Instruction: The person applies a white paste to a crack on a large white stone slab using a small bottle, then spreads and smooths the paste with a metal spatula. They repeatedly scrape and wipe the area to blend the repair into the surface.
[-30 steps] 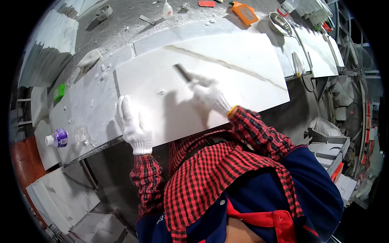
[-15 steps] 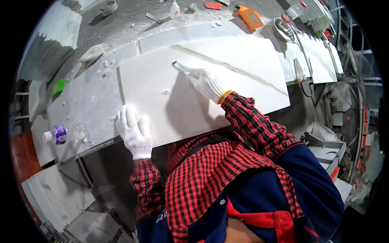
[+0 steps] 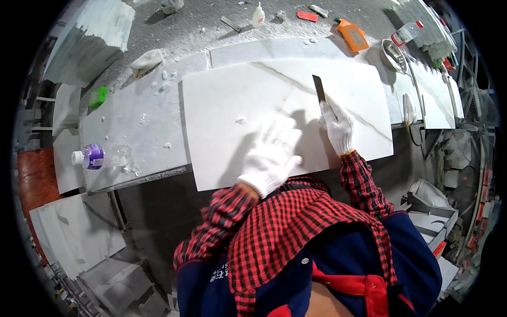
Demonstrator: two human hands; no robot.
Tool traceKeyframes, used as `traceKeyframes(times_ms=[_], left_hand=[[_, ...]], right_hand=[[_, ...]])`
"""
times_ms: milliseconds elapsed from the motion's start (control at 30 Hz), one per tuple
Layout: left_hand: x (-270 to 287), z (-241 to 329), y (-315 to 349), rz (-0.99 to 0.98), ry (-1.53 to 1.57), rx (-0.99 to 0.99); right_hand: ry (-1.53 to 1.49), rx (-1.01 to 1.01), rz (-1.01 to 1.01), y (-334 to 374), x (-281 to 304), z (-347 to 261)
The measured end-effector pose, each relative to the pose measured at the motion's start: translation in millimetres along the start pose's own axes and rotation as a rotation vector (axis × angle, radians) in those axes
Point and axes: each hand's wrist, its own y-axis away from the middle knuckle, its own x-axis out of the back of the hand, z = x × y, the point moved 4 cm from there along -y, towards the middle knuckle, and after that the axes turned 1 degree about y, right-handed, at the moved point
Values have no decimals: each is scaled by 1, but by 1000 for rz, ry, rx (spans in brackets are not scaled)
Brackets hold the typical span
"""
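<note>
A large white stone slab (image 3: 222, 105) with a thin grey-brown vein lies in front of me on the worktop. My right hand (image 3: 338, 126), in a white knitted glove, is wrapped round a flat metal scraper (image 3: 318, 87). Its dark, straight blade points away from me above the right half of the slab. My left hand (image 3: 272, 154), gloved the same way, is spread over the slab's near middle, holding nothing; whether the palm touches the stone I cannot tell. A small whitish crumb (image 3: 241, 121) rests on the slab to the left of it.
On the grey worktop (image 3: 132, 153) at left lie a purple-labelled bottle (image 3: 95, 157), a green block (image 3: 98, 96) and white crumbs. Farther back are a glove (image 3: 148, 61), a squeeze bottle (image 3: 258, 17), an orange container (image 3: 353, 36), a steel bowl (image 3: 393, 55) and a clear bottle (image 3: 407, 33).
My left hand has moved right, from the slab's left near edge to over its middle. My right hand has shifted right with the scraper, whose blade now points more straight away from me.
</note>
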Motion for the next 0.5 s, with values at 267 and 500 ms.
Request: traceKeyframes(times_ms=[267,500], left_hand=[[-26,-52,-100,-449,-476,146],[45,-207,50,51,-457,902]], right_hand=[[1,-39,74,4,3,3],[-73,-68,46,4,0,-3]])
